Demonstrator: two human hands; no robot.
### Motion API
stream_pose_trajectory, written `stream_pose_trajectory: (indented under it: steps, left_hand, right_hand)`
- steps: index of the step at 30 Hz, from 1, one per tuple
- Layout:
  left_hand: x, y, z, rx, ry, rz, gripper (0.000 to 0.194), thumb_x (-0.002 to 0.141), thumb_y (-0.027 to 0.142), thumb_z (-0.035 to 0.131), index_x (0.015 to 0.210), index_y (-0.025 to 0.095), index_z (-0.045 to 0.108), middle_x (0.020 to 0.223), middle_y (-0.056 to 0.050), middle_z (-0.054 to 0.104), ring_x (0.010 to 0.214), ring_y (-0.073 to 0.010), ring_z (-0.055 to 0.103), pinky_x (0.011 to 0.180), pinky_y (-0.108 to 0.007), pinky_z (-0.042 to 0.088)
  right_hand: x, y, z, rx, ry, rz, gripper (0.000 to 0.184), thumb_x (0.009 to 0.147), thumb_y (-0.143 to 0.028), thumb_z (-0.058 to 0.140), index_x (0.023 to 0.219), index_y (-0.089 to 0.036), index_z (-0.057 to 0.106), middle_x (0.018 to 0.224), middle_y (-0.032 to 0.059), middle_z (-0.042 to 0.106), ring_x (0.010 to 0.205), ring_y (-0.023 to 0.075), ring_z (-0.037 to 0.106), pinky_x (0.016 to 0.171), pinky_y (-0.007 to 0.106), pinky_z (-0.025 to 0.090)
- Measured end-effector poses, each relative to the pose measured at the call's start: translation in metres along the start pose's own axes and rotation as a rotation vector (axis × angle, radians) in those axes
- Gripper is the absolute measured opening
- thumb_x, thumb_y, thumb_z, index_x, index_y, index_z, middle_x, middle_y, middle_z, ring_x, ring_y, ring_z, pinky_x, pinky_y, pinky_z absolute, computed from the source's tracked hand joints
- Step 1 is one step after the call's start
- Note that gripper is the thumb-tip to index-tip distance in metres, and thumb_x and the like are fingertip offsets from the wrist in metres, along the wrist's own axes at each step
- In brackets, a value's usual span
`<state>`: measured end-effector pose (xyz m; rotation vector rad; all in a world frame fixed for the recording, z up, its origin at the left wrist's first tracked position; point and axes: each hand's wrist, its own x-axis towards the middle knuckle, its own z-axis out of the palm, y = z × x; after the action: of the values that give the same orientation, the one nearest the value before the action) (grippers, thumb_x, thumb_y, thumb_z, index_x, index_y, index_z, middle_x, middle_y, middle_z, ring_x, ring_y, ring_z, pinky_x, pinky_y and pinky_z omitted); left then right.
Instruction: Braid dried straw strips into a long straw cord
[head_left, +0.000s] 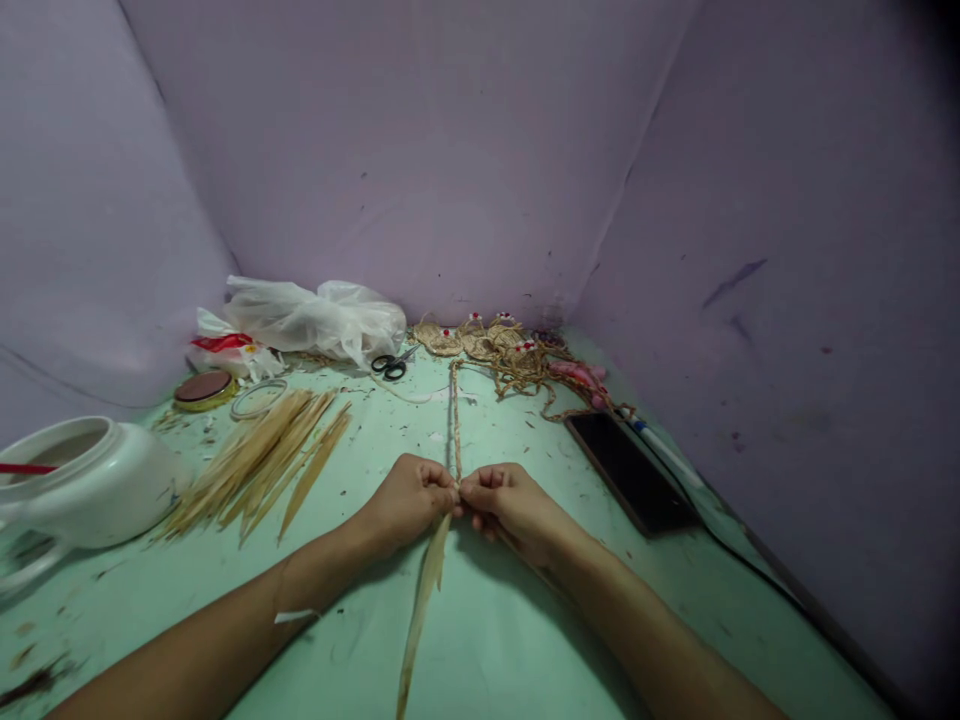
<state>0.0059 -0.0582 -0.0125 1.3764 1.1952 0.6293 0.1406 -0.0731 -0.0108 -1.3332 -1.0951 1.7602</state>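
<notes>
A twisted cord of dried plant fibre point(456, 420) runs from the heap at the back straight toward me, ending between my fingertips. My left hand point(412, 495) is closed, thumb and fingers pinching the cord's near end. From beneath it a loose, pale dried leaf strip point(424, 595) hangs toward the table's front. Touching it fingertip to fingertip, my right hand point(517, 505) pinches the same cord end. Another thin strip point(534, 570) shows under my right palm and wrist. The exact join is hidden by the fingers.
Dried leaf strips point(259, 460) lie left, near a white pot point(135, 480) and a round tin point(204, 390). Behind are a plastic bag point(315, 315), scissors point(390, 366) and coiled fibre pieces point(491, 342). A dark phone point(630, 475) and black cable point(742, 550) lie right.
</notes>
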Motion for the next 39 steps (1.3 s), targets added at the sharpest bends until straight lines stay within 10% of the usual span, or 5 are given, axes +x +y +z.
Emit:
stream_pose_trajectory:
  steps: [13,24,31,35,39]
  left_hand:
    - [-0.022,0.015,-0.003,0.669,0.249,0.047,0.017,0.06,0.019,0.046,0.049,0.014,0.058,0.046,-0.002,0.049,0.046,-0.0103,0.04,0.045,-0.021,0.022]
    - [-0.054,0.014,0.037,1.138,0.09,0.109,0.032,0.069,0.011,0.039,0.091,0.011,0.062,0.076,-0.015,0.064,0.073,-0.0236,0.058,0.066,-0.032,0.039]
    - [-0.026,0.026,-0.005,0.479,0.36,0.054,0.021,0.07,0.027,0.047,0.075,0.013,0.061,0.065,-0.006,0.062,0.051,-0.0118,0.053,0.05,-0.023,0.037]
    - [-0.01,0.018,-0.013,-0.059,-0.029,-0.22,0.022,0.063,0.028,0.054,0.074,0.009,0.059,0.051,-0.002,0.055,0.035,-0.0073,0.044,0.035,-0.019,0.028]
    - [-0.009,0.011,-0.008,-0.119,-0.048,-0.247,0.012,0.058,0.019,0.052,0.051,0.009,0.054,0.039,0.002,0.045,0.03,-0.0043,0.036,0.033,-0.017,0.025]
  right_hand:
    - [0.01,0.016,0.011,-0.17,0.217,-0.185,0.01,0.058,-0.016,0.05,0.049,-0.014,0.052,0.04,-0.0038,0.046,0.037,0.0043,0.033,0.039,0.019,0.022]
    - [0.009,0.016,0.012,0.098,0.136,-0.158,0.011,0.052,-0.021,0.057,0.047,-0.013,0.051,0.044,-0.0022,0.048,0.041,0.0047,0.033,0.043,0.02,0.022]
    - [0.01,0.019,0.01,0.077,0.1,-0.153,0.019,0.055,-0.029,0.06,0.052,-0.014,0.048,0.039,-0.0061,0.04,0.036,0.0029,0.025,0.04,0.02,0.014]
    - [0.006,0.016,0.01,0.076,0.039,-0.17,0.024,0.055,-0.034,0.063,0.055,-0.014,0.049,0.042,-0.004,0.046,0.037,0.0037,0.033,0.04,0.019,0.018]
    - [0.008,0.013,0.008,-0.042,-0.038,-0.241,0.017,0.056,-0.026,0.062,0.056,-0.013,0.051,0.05,-0.0002,0.055,0.046,0.0064,0.045,0.047,0.019,0.03]
